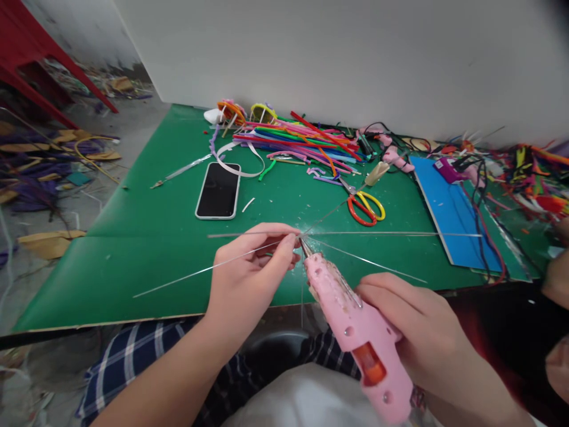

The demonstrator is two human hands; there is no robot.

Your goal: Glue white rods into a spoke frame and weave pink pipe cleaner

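Observation:
My left hand [253, 267] pinches several thin wires [373, 233] where they cross, just above the green table. The wires fan out from that point like spokes, to the left, right, back and down. In my right hand [418, 326] is a pink hot glue gun [351, 320], its metal nozzle tip at the crossing beside my left fingertips. Whether glue is coming out is too small to tell. Behind the wires lie scissors [367, 207] with one red and one yellow handle, and a phone [217, 191] with a dark screen.
Colourful pipe cleaners [297, 139] lie heaped at the back of the green table [146, 237], near orange and yellow toy sunglasses [263, 112]. At right are a blue board [444, 213], a purple box [447, 170] and cables. Another person's hand shows at the right edge. Scraps litter the floor by a red stool [40, 53].

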